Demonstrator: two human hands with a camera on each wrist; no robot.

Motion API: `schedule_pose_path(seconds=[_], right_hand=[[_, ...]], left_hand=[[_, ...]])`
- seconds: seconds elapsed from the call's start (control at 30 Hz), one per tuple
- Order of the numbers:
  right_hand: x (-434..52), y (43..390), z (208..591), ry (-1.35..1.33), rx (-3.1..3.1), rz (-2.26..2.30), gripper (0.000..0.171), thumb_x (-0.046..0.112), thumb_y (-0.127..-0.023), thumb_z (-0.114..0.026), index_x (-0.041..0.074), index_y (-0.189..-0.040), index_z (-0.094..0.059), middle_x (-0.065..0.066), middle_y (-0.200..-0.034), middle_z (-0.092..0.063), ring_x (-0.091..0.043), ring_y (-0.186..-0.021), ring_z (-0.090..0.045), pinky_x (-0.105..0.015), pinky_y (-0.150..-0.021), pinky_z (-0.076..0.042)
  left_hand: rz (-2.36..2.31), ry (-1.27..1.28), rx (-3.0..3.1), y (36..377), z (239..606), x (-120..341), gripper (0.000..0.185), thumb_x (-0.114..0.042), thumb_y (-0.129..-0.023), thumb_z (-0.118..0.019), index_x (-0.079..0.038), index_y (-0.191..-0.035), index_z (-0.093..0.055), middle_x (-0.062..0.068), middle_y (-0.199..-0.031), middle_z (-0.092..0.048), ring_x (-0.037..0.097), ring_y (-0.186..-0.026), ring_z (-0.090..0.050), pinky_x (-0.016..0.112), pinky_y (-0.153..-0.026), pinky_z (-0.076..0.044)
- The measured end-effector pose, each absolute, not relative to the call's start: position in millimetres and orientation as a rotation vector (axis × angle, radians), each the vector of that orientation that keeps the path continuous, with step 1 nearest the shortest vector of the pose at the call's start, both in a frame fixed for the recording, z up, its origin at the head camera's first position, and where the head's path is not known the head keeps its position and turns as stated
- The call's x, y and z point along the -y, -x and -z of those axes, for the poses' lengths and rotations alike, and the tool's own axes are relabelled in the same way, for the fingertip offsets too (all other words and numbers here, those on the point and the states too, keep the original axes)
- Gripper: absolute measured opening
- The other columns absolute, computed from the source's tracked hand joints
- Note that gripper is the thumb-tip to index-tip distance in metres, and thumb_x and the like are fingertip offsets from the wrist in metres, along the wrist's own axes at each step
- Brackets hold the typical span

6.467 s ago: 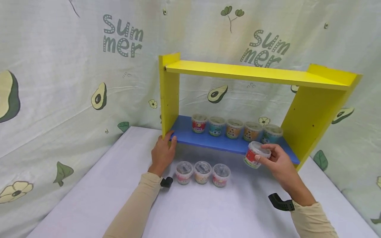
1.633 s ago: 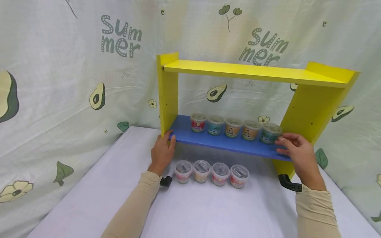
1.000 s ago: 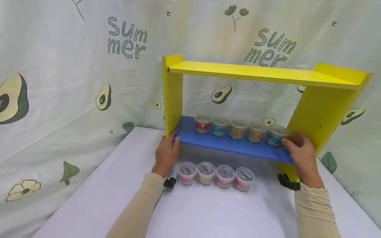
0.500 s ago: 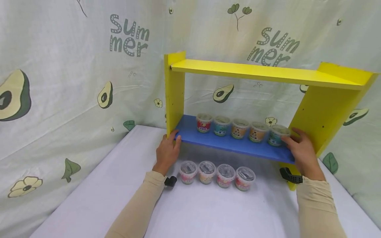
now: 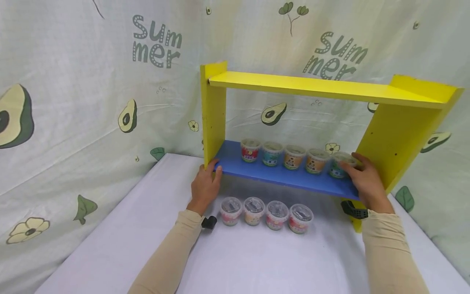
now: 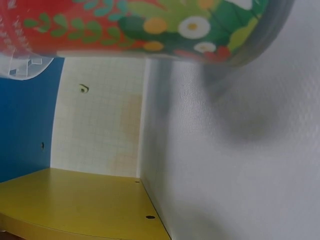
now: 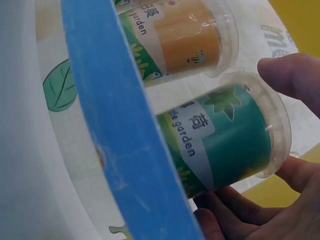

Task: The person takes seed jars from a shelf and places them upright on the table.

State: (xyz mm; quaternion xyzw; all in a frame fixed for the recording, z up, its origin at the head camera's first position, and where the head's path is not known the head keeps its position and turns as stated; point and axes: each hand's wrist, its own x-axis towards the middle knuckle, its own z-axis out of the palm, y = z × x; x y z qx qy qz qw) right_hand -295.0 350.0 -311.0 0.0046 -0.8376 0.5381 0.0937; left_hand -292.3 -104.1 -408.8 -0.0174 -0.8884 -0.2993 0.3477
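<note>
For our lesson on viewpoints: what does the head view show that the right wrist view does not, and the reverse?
Only the head view: the left hand and four cups below the blue shelf.
Only the right wrist view: a bee on an orange cup, legible "garden" lettering.
Both: that orange cup, that shelf, the teal cup, the right hand.

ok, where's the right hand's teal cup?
Head view: the teal cup is rightmost on the blue shelf, beside an orange cup, with the right hand around it.
</note>
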Motion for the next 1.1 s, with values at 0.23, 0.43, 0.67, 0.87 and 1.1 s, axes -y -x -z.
schedule_pose_path(seconds=[0.23, 0.43, 0.67, 0.87, 1.1], right_hand=[[-344.5, 295.8, 313.7, -0.016, 2.522, -1.461, 0.096, 0.058, -0.096, -0.055, 0.011, -0.161, -0.002, -0.016, -0.166, -0.002, -0.045, -0.147, -0.01, -0.064, -0.114, -0.011], [-342.3, 295.1, 316.9, -0.007, 2.468, -1.424, 0.095, 0.058, -0.096, -0.055, 0.013, -0.161, -0.003, -0.02, -0.164, -0.011, -0.044, -0.147, -0.017, -0.061, -0.114, -0.017], [-349.6, 286.8, 320.3, 0.133, 2.373, -1.543, 0.093, 0.061, -0.095, -0.054, 0.021, -0.162, -0.002, -0.023, -0.163, -0.013, -0.039, -0.143, -0.022, -0.056, -0.116, -0.019], [-349.2, 280.1, 321.8, 0.151, 2.11, -1.829, 0.088, 0.049, -0.095, -0.063, 0.023, -0.162, -0.013, -0.018, -0.156, -0.029, -0.023, -0.13, -0.037, -0.024, -0.101, -0.041], [-345.5, 271.7, 322.0, 0.033, 1.734, -2.093, 0.073, 0.025, -0.094, -0.071, 0.013, -0.154, -0.03, -0.004, -0.137, -0.044, -0.016, -0.116, -0.047, -0.016, -0.074, -0.053]], left_hand=[[0.787, 0.05, 2.3, 290.5, 409.9, 105.4, 0.046, -0.049, -0.106, -0.039, -0.024, -0.141, -0.055, 0.021, -0.108, -0.058, 0.037, -0.086, -0.062, 0.055, -0.069, -0.052], [0.77, 0.054, 2.298, 291.2, 410.3, 105.8, 0.05, -0.053, -0.105, -0.037, -0.023, -0.142, -0.054, 0.02, -0.109, -0.058, 0.036, -0.086, -0.063, 0.054, -0.068, -0.052], [0.759, 0.076, 2.265, 291.3, 410.3, 105.2, 0.049, -0.051, -0.105, -0.038, -0.022, -0.14, -0.055, 0.021, -0.106, -0.059, 0.036, -0.083, -0.063, 0.054, -0.064, -0.051], [0.764, 0.054, 2.285, 291.8, 410.9, 104.4, 0.048, -0.051, -0.105, -0.039, -0.023, -0.141, -0.055, 0.02, -0.106, -0.058, 0.036, -0.082, -0.062, 0.054, -0.065, -0.051], [0.769, 0.056, 2.285, 291.9, 409.5, 104.2, 0.048, -0.05, -0.105, -0.039, -0.023, -0.14, -0.056, 0.019, -0.104, -0.057, 0.035, -0.08, -0.061, 0.053, -0.064, -0.051]])
